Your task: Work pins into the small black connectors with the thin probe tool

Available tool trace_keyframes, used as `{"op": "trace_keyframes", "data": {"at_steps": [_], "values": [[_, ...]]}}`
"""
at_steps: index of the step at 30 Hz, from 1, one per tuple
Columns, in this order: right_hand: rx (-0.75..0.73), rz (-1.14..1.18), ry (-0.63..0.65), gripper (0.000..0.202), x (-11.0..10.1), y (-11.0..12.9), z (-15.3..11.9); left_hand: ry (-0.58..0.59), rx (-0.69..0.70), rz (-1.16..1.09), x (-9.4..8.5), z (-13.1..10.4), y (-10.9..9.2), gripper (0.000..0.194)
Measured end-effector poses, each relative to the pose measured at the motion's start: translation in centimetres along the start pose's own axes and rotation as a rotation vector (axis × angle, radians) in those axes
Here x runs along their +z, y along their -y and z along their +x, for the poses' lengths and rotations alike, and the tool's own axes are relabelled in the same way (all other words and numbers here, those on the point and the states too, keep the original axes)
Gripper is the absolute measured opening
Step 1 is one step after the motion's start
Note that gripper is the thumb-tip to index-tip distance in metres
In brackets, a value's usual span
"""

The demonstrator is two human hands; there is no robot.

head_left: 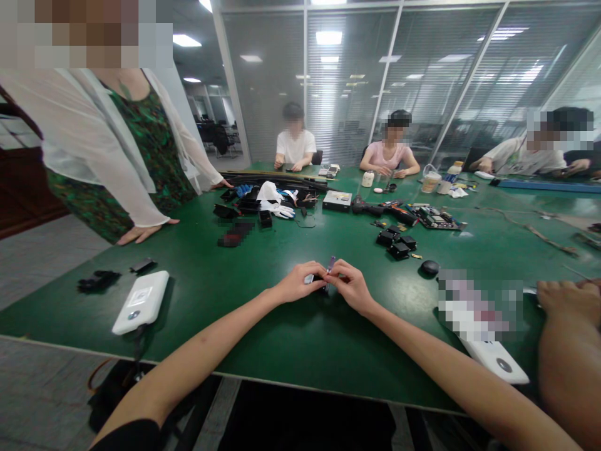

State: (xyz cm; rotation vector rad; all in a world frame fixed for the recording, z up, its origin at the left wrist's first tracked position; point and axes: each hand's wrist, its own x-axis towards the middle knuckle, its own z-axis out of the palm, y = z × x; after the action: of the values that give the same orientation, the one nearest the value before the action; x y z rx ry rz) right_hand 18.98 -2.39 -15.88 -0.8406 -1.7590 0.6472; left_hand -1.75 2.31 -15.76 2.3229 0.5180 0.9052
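My two hands meet over the middle of the green table (263,338). My left hand (300,283) is closed around a small dark object (321,286) with a pale, shiny part, mostly hidden by the fingers. Beside it, the fingers of my right hand (351,285) pinch a thin purple piece (332,260) that sticks up above the fingertips. Its lower end disappears between both hands, so I cannot tell what it is or whether it touches the dark object.
Several black boxes (399,249) and a computer mouse (429,269) lie right of my hands. White power banks (142,302) flank both arms. Farther back are white gloves (282,211), a power drill (366,206) and a circuit board (436,216). Co-workers surround the table, one arm (570,338) close at right.
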Motion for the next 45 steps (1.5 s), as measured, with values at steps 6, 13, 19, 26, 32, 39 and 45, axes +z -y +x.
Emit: {"op": "trace_keyframes", "data": {"at_steps": [6, 13, 19, 26, 32, 39, 45], "values": [[-0.003, -0.017, 0.041, 0.022, -0.1, 0.0, 0.0, -0.022, -0.017, -0.072, -0.2, -0.1, -0.5, 0.020], [-0.039, -0.057, 0.069, 0.025, -0.1, 0.5, 0.2, -0.017, 0.003, -0.081, -0.1, 0.0, -0.4, 0.022], [-0.003, -0.039, 0.083, 0.019, 0.0, 0.9, 0.0, -0.042, -0.008, -0.134, 0.1, 0.2, 0.0, 0.025], [0.036, -0.022, -0.005, 0.019, 0.2, 0.6, -0.1, -0.069, -0.029, -0.086, 0.5, 0.2, 0.3, 0.026], [0.029, -0.019, -0.010, 0.019, 0.1, 0.2, 0.0, -0.090, -0.046, -0.093, 0.8, 0.2, 0.3, 0.030], [0.050, -0.009, -0.011, 0.019, 0.3, -0.2, -0.1, -0.091, -0.060, -0.058, 1.1, 0.4, -0.2, 0.032], [0.041, 0.005, -0.005, 0.016, 0.3, -0.1, -0.1, -0.053, -0.066, -0.052, 0.5, 0.3, -0.5, 0.025]]}}
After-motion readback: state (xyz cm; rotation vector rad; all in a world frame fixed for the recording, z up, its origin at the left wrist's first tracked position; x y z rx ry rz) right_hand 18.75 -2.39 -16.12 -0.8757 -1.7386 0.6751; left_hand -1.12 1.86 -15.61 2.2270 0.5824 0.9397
